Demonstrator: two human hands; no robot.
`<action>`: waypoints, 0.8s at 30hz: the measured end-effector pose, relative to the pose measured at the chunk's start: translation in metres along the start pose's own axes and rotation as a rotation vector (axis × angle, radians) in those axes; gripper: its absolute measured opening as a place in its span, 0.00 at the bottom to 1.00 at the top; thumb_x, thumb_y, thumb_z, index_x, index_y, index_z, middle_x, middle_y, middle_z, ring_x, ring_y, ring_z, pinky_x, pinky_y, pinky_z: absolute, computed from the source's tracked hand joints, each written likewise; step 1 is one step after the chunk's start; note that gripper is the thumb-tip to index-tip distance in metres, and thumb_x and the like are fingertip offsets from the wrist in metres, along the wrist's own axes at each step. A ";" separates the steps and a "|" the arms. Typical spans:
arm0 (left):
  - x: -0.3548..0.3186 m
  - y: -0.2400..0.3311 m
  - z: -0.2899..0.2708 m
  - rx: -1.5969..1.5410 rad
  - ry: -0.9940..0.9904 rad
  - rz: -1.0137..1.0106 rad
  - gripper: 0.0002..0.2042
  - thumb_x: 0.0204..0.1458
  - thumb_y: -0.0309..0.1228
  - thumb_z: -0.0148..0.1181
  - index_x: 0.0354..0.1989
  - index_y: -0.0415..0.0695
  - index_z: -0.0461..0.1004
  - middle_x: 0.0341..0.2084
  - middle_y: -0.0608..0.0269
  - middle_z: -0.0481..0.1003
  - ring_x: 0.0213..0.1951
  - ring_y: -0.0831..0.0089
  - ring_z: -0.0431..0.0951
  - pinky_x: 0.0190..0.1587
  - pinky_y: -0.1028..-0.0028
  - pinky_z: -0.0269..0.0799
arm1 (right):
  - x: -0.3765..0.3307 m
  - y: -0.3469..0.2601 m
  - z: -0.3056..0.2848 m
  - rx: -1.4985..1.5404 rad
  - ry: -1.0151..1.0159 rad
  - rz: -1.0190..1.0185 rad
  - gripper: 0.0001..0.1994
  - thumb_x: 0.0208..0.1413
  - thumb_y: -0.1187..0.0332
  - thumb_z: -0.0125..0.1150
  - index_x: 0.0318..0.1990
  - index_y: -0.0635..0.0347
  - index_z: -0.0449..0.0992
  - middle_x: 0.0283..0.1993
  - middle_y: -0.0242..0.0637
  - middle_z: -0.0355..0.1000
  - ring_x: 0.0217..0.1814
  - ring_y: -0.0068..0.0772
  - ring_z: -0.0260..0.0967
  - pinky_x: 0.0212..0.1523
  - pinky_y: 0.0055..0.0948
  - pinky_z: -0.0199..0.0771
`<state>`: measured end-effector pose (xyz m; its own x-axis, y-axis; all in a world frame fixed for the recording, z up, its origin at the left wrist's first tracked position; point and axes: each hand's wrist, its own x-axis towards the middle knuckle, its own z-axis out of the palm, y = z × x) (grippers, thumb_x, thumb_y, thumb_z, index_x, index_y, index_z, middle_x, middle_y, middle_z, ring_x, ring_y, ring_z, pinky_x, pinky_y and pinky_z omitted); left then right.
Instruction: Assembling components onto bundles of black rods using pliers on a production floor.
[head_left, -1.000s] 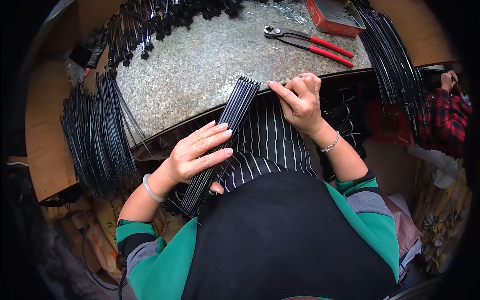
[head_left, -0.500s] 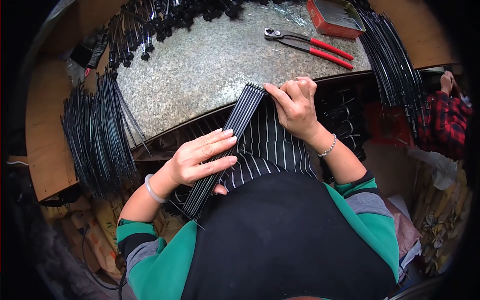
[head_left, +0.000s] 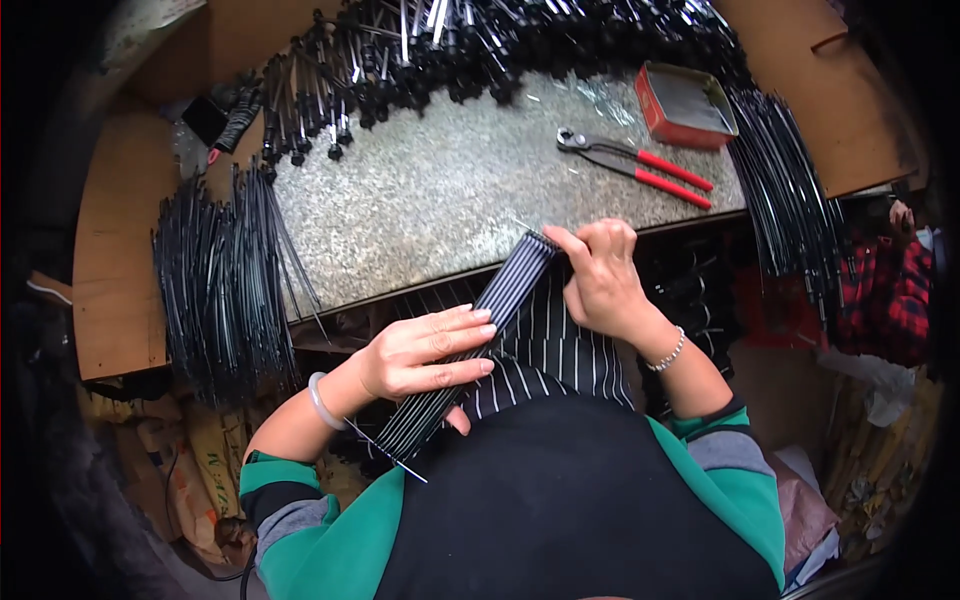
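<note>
The left hand (head_left: 420, 358) grips a row of black rods (head_left: 517, 283). The right hand (head_left: 605, 283) touches their upper end, its grip unclear.

The person's left hand (head_left: 425, 352) and right hand (head_left: 605, 278) made two; there were one bangle (head_left: 319, 402), one bracelet (head_left: 668, 355), one row of black rods (head_left: 519, 277), one pair of red-handled pincers (head_left: 665, 166), one red tin (head_left: 690, 132) and, at left and upper right, two sheaves (head_left: 225, 300).
</note>
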<state>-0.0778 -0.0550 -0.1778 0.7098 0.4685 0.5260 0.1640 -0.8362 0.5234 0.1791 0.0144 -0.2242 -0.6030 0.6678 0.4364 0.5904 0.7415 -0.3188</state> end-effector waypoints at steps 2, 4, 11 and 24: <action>0.010 0.009 -0.017 -0.012 0.055 0.003 0.29 0.33 0.51 0.64 0.38 0.37 0.75 0.40 0.45 0.73 0.47 0.52 0.73 0.50 0.56 0.68 | 0.008 -0.009 -0.034 0.226 -0.072 0.059 0.31 0.34 0.75 0.58 0.54 0.58 0.62 0.40 0.41 0.57 0.43 0.41 0.55 0.50 0.38 0.55; 0.029 0.023 -0.037 -0.082 0.173 0.011 0.26 0.35 0.50 0.64 0.33 0.36 0.76 0.34 0.49 0.76 0.43 0.54 0.76 0.48 0.57 0.70 | 0.021 -0.018 -0.068 0.470 -0.161 0.099 0.33 0.37 0.67 0.69 0.54 0.62 0.61 0.43 0.42 0.61 0.44 0.37 0.60 0.46 0.32 0.62; 0.104 0.043 -0.052 -0.242 0.265 -0.173 0.17 0.36 0.35 0.70 0.33 0.40 0.75 0.37 0.54 0.76 0.46 0.60 0.75 0.54 0.59 0.65 | 0.062 -0.080 -0.093 0.878 -0.283 -0.206 0.36 0.36 0.60 0.73 0.54 0.63 0.64 0.51 0.45 0.64 0.53 0.44 0.64 0.52 0.35 0.65; -0.001 -0.121 -0.175 0.884 0.423 -0.701 0.17 0.44 0.27 0.60 0.46 0.48 0.70 0.27 0.58 0.71 0.29 0.60 0.74 0.34 0.67 0.70 | 0.035 -0.095 -0.059 1.345 -0.064 0.190 0.13 0.59 0.66 0.48 0.45 0.68 0.67 0.27 0.40 0.70 0.27 0.25 0.68 0.29 0.23 0.70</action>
<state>-0.2186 0.0955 -0.1244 0.0252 0.8173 0.5757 0.9541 -0.1916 0.2303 0.1337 -0.0361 -0.1285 -0.6169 0.7404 0.2668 -0.2875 0.1036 -0.9522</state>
